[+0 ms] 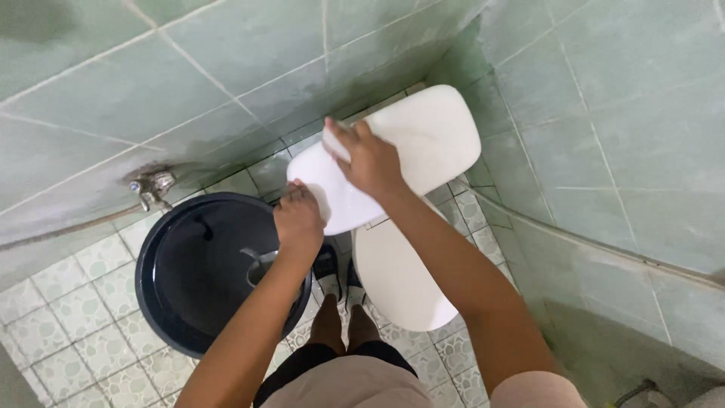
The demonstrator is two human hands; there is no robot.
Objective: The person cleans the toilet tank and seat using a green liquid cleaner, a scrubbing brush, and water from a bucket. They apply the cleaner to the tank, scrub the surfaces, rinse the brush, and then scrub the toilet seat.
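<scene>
— As seen from above, looking down past the person's legs, what are the hands doing?

— Both rest on a white toilet tank lid point(423, 143), which sits near the corner of the green tiled walls point(604, 113). The right hand point(368, 160) lies on top of the lid's left part, fingers together and curled over a small white cloth or pad point(333, 142). The left hand point(297, 220) is at the lid's lower left edge, fingers folded in; whether they grip the edge, I cannot tell.

— And around them?

— Just below the lid is the closed white toilet seat cover point(396, 276). To the left stands a dark round bucket point(204, 272) with a dipper handle point(259, 257) showing inside, under a metal wall tap point(153, 187). The floor point(68, 302) is pale patterned tile.
</scene>
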